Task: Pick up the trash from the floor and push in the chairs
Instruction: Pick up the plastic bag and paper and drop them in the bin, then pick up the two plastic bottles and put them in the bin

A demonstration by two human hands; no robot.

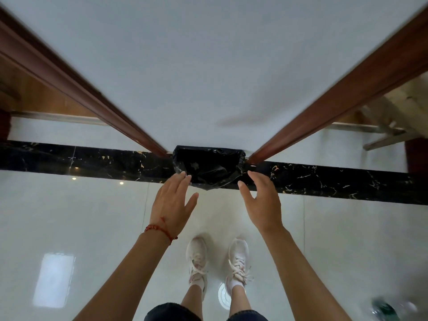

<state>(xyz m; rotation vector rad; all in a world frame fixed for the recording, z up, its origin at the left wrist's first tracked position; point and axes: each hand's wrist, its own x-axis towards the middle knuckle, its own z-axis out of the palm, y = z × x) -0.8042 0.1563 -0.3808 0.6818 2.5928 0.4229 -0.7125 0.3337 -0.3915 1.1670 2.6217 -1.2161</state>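
A bin lined with a black trash bag (208,166) stands on the floor against a white wall, between two brown door frames. My left hand (172,202), with a red bead bracelet at the wrist, hovers at the bag's left rim with fingers spread and its fingertips at the plastic. My right hand (259,200) is spread at the bag's right rim, just short of it. Neither hand holds anything. A blurred green and clear object (389,310), maybe a bottle, lies on the floor at the bottom right corner.
The white wall (208,66) is directly ahead, a brown door frame (88,89) on its left and another (335,93) on its right. A black marble strip (92,161) crosses the glossy white floor. A pale wooden chair (393,117) shows through the right doorway. My feet in white sneakers (196,258) stand below the hands.
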